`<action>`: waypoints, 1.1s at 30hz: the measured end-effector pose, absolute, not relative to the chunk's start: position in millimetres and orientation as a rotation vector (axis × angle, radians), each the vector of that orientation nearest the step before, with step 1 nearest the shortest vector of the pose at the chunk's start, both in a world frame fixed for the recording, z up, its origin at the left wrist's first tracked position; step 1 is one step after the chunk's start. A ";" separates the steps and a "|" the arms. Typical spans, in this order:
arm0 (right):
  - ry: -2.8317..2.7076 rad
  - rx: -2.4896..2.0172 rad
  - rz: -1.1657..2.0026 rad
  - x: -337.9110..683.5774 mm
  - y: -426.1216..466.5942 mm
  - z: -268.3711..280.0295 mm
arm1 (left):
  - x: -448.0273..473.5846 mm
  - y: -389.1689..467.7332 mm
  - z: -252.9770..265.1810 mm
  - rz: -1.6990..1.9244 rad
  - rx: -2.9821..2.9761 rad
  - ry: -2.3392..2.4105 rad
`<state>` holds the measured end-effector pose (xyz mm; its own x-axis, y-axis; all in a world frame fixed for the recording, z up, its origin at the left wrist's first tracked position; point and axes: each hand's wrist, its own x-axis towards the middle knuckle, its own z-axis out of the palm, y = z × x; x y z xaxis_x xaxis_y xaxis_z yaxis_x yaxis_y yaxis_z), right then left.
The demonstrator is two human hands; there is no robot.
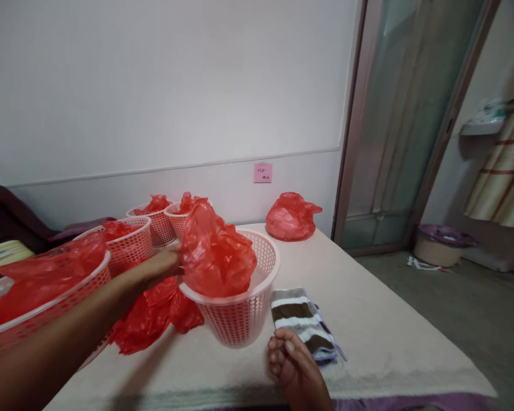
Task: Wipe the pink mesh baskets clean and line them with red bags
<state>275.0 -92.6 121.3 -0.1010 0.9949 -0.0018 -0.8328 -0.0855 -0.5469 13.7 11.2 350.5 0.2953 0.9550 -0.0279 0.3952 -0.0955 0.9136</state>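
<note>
My left hand [168, 262] reaches to the left side of a bunched red plastic bag [218, 251]. Its fingers are hidden behind the bag, so I cannot tell whether they grip it. That bag rises above the rim of a pale pink perforated basket [240, 319] standing on the table. In front, my right hand [292, 359] is loosely closed, palm up, fingers curled, with nothing visible in it. Just beyond it lies a folded striped cloth [300, 314] in grey, white and brown, partly covered by the hand.
Several more baskets [131, 245] with red bags stand to the left. Loose red plastic [148, 319] lies beside the middle basket. A filled red bag [291, 220] sits at the back of the white-covered table [368, 337]. A pink note [262, 173] is on the wall.
</note>
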 end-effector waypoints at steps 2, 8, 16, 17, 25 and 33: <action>-0.484 -0.449 1.621 272.2 -91.6 122.2 | 8.3 12.5 347.2 0.706 1.653 1.232; -0.489 -0.494 1.637 264.4 -88.9 119.2 | 15.5 23.6 344.2 0.517 1.790 1.304; -0.490 -0.498 1.641 264.4 -87.5 115.6 | 71.0 62.6 310.7 0.301 1.816 1.505; -0.493 -0.504 1.636 265.2 -87.7 116.2 | 77.2 65.0 306.1 0.270 1.818 1.476; -0.486 -0.539 1.603 272.0 -88.3 121.5 | 107.6 72.2 289.0 0.059 1.907 1.544; -0.473 -0.537 1.610 272.6 -88.3 121.7 | 80.7 64.8 303.9 0.447 2.123 1.423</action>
<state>272.6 -88.3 121.7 -0.0789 0.9946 -0.0680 -0.7998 -0.1039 -0.5912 80.7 64.8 303.9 0.3870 0.9218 -0.0238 0.7425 -0.2962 0.6009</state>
